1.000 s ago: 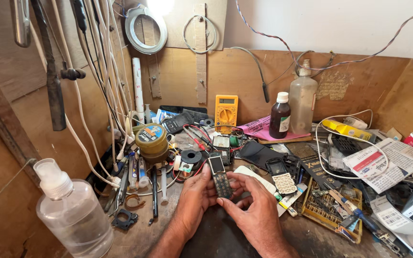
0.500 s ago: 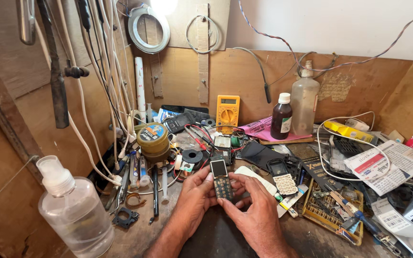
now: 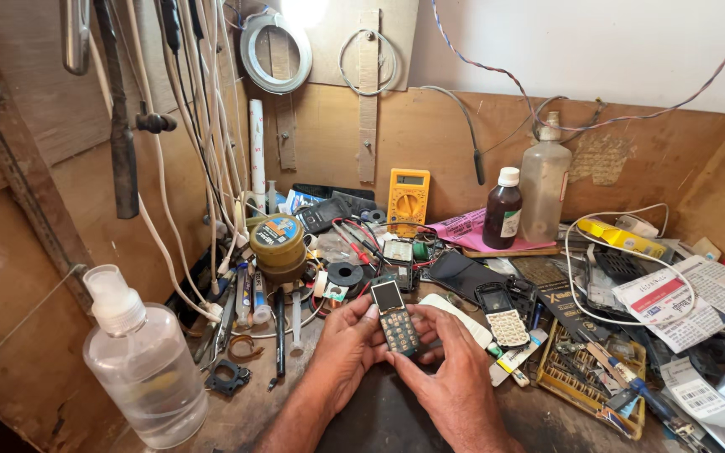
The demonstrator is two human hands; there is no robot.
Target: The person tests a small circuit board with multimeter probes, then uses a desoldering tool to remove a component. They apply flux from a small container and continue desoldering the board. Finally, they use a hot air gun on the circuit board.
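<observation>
Keypad phone (image 3: 397, 318) held in both hands, casing closed.
Left hand (image 3: 347, 344) and right hand (image 3: 451, 369) are clasped around it; yellow multimeter (image 3: 408, 201) behind lies untouched.

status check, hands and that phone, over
Left hand and right hand both gripping small keypad phone, screen up. Second phone lies apart, right. Nothing blocking.

Keypad phone (image 3: 396, 319) between left hand (image 3: 347, 346) and right hand (image 3: 451, 373), multimeter (image 3: 408, 200) behind, plastic bottle (image 3: 140, 361) far left.

Cluttered wooden workbench (image 3: 262, 407), bearing: clear plastic bottle (image 3: 140, 369), yellow multimeter (image 3: 408, 200), brown medicine bottle (image 3: 503, 210), round tin (image 3: 278, 241), keypad phone (image 3: 505, 316), newspaper (image 3: 688, 298).
</observation>
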